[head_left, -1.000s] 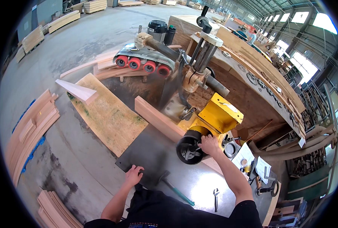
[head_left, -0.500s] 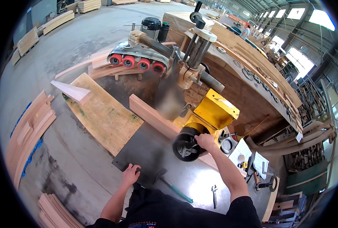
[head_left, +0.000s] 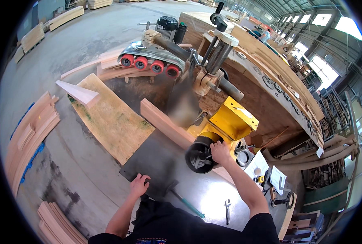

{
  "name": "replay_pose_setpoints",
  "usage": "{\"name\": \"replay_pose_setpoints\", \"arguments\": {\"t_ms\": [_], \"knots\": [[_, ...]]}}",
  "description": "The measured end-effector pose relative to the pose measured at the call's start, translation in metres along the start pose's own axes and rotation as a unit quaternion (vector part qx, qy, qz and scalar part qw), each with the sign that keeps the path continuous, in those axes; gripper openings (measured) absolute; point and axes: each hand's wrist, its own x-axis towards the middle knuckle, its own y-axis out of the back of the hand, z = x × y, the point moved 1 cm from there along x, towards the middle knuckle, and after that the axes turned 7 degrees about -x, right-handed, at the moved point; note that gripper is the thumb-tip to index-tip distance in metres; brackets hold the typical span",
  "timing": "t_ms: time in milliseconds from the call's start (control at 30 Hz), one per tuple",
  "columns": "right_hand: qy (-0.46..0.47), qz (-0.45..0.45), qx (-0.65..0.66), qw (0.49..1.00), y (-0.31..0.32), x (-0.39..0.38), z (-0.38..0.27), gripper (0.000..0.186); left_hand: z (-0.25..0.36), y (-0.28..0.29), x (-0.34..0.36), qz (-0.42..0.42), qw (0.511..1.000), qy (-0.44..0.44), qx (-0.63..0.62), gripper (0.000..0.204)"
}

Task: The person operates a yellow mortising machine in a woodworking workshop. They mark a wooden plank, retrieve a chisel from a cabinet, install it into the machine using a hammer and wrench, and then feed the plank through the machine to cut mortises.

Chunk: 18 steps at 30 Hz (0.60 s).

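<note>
My right hand (head_left: 220, 152) is closed at the rim of a black round housing (head_left: 199, 166), its fingertips reaching toward the metal cutter inside; what they grip is hidden. The housing opens at the front of a yellow machine guard (head_left: 234, 118). My left hand (head_left: 139, 185) rests at the near left edge of the dark metal machine table (head_left: 148, 152), fingers bent and apart, holding nothing. A hammer with a teal handle (head_left: 191, 206) lies between my arms. Right of it lies an adjustable wrench (head_left: 227, 212). A long wooden fence board (head_left: 164, 122) runs behind the housing.
A feeder with red rollers (head_left: 156, 67) hangs beyond the fence from a thick post (head_left: 219, 57). A plywood board (head_left: 107, 118) extends left, carrying a wooden wedge (head_left: 79, 94). Papers (head_left: 257, 164) and small tools lie at right. Stacked planks (head_left: 32, 136) stand at left.
The view has shifted slightly. My right hand stays at the black housing and my left at the table edge, with hardly any movement.
</note>
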Motion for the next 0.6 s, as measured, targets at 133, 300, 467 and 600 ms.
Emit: {"name": "replay_pose_setpoints", "arguments": {"t_ms": [133,300,467,600], "knots": [[-0.128,-0.226,0.160,0.952,0.020,0.011,-0.002,0.029,0.000,0.002,-0.001,-0.007,1.000,0.012,0.004,0.027],[-0.043,0.006,0.023,0.999,-0.011,-0.001,0.000,0.033,0.000,0.000,0.001,-0.007,1.000,0.003,0.007,0.027],[-0.077,-0.146,0.139,0.976,0.020,0.010,-0.002,0.030,-0.001,0.006,-0.003,-0.006,1.000,0.012,0.008,0.027],[-0.014,0.013,0.018,1.000,-0.005,0.000,0.000,0.043,0.004,0.003,0.001,-0.015,1.000,0.009,-0.004,0.027]]}}
